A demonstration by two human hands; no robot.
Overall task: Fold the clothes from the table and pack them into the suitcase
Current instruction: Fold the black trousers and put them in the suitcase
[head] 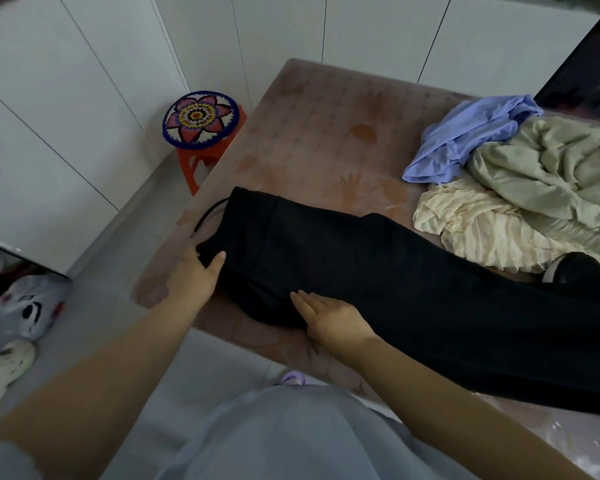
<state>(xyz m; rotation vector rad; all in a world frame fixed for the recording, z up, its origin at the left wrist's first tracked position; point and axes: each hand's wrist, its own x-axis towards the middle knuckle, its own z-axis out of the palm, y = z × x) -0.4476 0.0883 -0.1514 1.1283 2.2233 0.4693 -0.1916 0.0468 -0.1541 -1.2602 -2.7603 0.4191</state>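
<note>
Black trousers (378, 282) lie stretched across the table (312, 133), waistband at the left, legs running off to the lower right. A black drawstring (210, 211) loops out from the waistband. My left hand (196, 275) holds the waistband's near corner, thumb on top of the cloth and fingers under it. Flat on the trousers near the table's front edge lies my right hand (329, 318), fingers straight. A pile of unfolded clothes sits at the right: a blue garment (465, 140), a pale green one (548, 174) and a cream one (482, 226). No suitcase is in view.
A red stool (201, 157) with a colourful crocheted cover stands by the table's left edge. White cupboard doors (84, 98) line the back. Slippers (11, 362) and a soft toy (28, 306) lie on the floor at the left. A dark object (579, 271) sits beside the pile.
</note>
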